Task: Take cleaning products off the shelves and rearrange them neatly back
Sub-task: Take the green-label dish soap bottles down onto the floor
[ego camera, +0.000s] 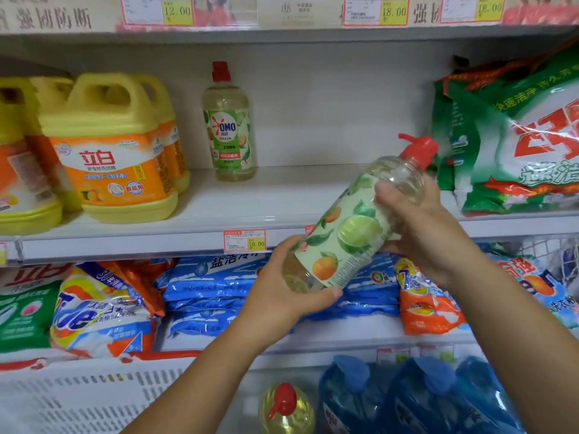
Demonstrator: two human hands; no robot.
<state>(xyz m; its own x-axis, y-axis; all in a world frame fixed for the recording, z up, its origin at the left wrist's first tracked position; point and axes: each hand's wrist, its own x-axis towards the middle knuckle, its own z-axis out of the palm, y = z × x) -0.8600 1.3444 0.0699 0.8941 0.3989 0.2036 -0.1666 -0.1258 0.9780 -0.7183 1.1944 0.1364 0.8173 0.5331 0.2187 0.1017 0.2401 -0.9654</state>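
Observation:
A clear dish-soap bottle with a red cap and a lime-and-orange label hangs tilted in front of the middle shelf, cap up to the right. My left hand cups its base from below. My right hand grips its upper body near the neck. A matching OMO bottle stands upright at the back of the same shelf. Yellow detergent jugs stand on the shelf's left side.
Green-and-white washing powder bags fill the shelf's right end. Below lie blue salt-cleaner bags, Tide bags and orange bags. Blue refill bottles and a yellow bottle with a red cap stand lowest. Price tags line the shelf edge.

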